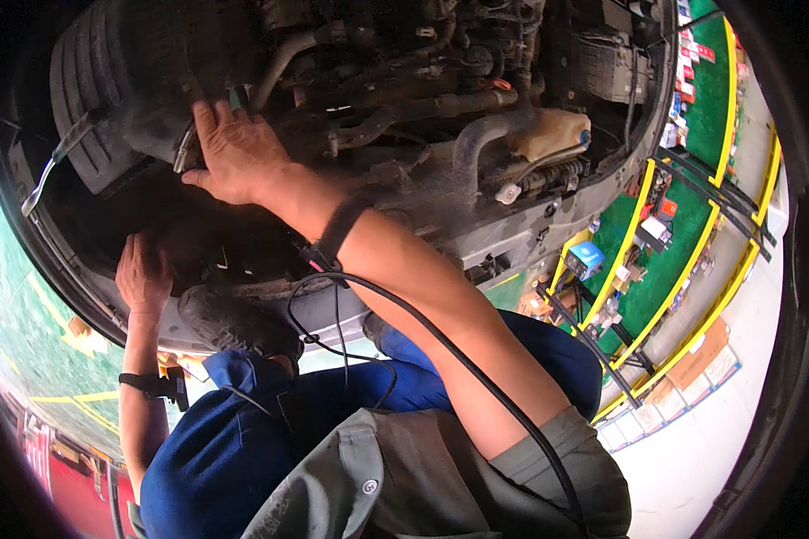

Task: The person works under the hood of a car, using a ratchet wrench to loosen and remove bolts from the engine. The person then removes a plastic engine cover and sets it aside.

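My right hand [235,160] reaches over the engine bay to a black air duct [157,133] at the left. Its thumb and fingers close around a shiny metal piece [187,148] at the end of that duct, which looks like a hose clamp; the palm side is hidden. Lower left, my left hand [144,277] rests beside the dark gap at the front of the bay, fingers stretched out and fingertips in shadow. Nothing shows in it. A ribbed black housing [83,85] lies beyond both hands.
A silver bar with a dark end [49,175] lies along the bay's left edge. Hoses [413,110] and a pale reservoir [553,135] fill the right side. A black cable [422,319] loops over my right arm. Yellow-edged green shelves [620,260] hold boxes at right.
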The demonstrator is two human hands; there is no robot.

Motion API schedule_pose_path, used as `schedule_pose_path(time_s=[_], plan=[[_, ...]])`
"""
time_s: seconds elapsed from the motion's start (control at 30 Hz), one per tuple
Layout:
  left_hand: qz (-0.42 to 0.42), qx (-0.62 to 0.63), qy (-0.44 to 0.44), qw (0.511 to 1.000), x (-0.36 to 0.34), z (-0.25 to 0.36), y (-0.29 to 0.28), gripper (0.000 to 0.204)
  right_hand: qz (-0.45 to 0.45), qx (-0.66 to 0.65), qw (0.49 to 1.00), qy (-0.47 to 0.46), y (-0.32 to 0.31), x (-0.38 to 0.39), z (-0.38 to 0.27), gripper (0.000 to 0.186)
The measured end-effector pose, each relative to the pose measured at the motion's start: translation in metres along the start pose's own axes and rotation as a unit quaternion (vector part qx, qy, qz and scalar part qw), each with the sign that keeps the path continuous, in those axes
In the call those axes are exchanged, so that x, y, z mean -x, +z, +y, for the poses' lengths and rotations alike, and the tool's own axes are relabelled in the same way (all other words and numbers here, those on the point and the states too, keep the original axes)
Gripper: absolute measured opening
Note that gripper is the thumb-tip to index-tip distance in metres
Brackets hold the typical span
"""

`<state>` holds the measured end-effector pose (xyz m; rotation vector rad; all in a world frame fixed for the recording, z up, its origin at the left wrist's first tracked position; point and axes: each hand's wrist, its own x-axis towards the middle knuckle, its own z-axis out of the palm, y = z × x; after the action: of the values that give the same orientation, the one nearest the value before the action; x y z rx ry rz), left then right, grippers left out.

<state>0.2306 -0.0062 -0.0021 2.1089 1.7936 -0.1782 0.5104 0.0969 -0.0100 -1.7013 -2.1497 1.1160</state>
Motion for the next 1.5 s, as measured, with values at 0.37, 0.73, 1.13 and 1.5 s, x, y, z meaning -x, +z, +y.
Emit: schedule_pose_path(time_s=[0.37, 0.73, 1.13, 1.5], plan=[[0.071, 0.019, -0.003, 0.997, 0.006, 0.001, 0.001, 0.019, -0.008, -0.028, 0.999, 0.016, -0.011, 0.005, -0.002, 0.095], [0.034, 0.001, 0.012, 0.999, 0.01, 0.003, -0.004, 0.018, 0.244, 0.2, 0.907, 0.279, -0.139, 0.085, 0.147, 0.034], [-0.097, 0.023, 0.004, 0.995, 0.004, -0.006, -0.007, 0.022, 0.185, -0.14, 0.792, 0.565, -0.094, 0.187, 0.243, 0.097], [-0.229, 0.014, 0.134, 0.964, -0.021, -0.033, -0.017, 0.023, 0.263, -0.065, 0.74, 0.616, -0.072, 0.175, 0.247, 0.063]])
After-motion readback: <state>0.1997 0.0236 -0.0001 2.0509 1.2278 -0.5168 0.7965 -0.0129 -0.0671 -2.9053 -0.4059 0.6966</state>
